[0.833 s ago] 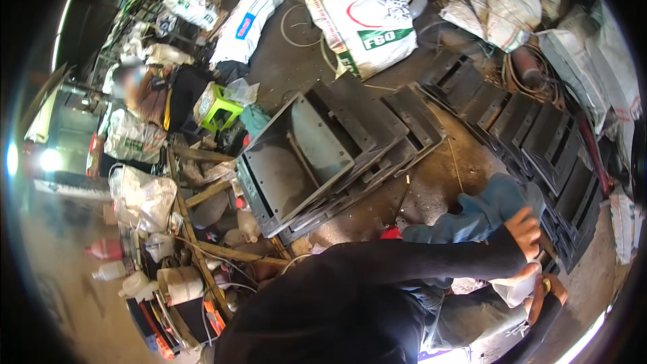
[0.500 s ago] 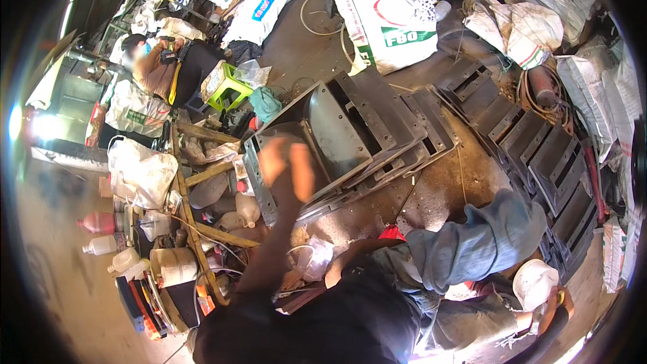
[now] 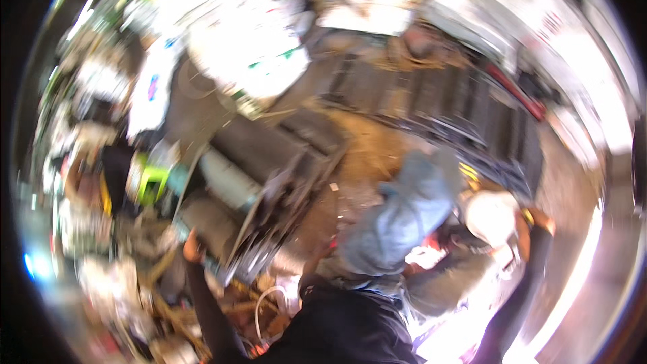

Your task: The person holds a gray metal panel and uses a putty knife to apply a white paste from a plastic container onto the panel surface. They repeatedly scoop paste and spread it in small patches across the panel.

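**Cluttered workshop, seen through blur, with arms spread wide**

Bare brown floor [image 3: 377, 138] shows between a near stack of dark metal boxes [image 3: 259, 175] and a far row of dark metal pieces [image 3: 431, 104], with a big white sack [image 3: 246, 54] beyond. At the left edge are a bright green stool [image 3: 153, 185] and, beside it, a person in brown [image 3: 82, 175].

The near stack runs from lower left to upper right, its open box facing the wearer's left. Its near-left corner lies just beyond the left grip [image 3: 193, 248], which is much the nearer one; the boxes stretch away from it, up and to the right. Whether those fingers touch the rim, or are spread or curled, I cannot tell through the smear.

Well across to the right, past the leg in blue cloth [image 3: 397, 219], a round white tub [image 3: 490, 218] sits just left of the right grip [image 3: 539, 224]. Fingers come up against the tub's right side, near something small and yellow [image 3: 528, 216]. How tightly they close, and on what, I cannot tell.
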Motion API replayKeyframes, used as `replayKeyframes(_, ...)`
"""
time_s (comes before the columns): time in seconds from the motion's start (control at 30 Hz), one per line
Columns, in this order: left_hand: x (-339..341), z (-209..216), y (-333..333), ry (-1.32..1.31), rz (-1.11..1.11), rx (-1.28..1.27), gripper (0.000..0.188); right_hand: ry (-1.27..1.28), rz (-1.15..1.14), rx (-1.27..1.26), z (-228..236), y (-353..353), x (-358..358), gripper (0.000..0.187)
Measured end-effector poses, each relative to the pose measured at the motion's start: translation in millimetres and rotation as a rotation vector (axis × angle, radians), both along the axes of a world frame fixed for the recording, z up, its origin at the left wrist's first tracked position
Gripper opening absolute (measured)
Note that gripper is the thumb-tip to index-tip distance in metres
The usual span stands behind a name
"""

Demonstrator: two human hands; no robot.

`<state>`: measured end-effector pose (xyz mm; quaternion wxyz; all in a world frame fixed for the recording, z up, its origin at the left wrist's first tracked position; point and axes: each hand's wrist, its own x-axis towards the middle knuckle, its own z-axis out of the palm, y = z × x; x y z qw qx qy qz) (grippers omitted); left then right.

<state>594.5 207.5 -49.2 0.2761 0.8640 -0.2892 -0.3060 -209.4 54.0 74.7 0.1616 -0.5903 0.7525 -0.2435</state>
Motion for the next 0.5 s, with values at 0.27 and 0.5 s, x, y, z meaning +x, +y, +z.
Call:
replayKeyframes(0.27, 29.4, 10.8, -18.5, 0.11, 0.041, 0.067, 0.064, -0.024, -0.111, -0.005, 17.7, 17.8, -18.5, 0.018)
replayKeyframes(0.5, 7.8, 31.9, -29.2, 0.13, 0.048, 0.123, 0.048, 0.001, -0.153, -0.039, 17.0, 20.0, -28.9, 0.019)
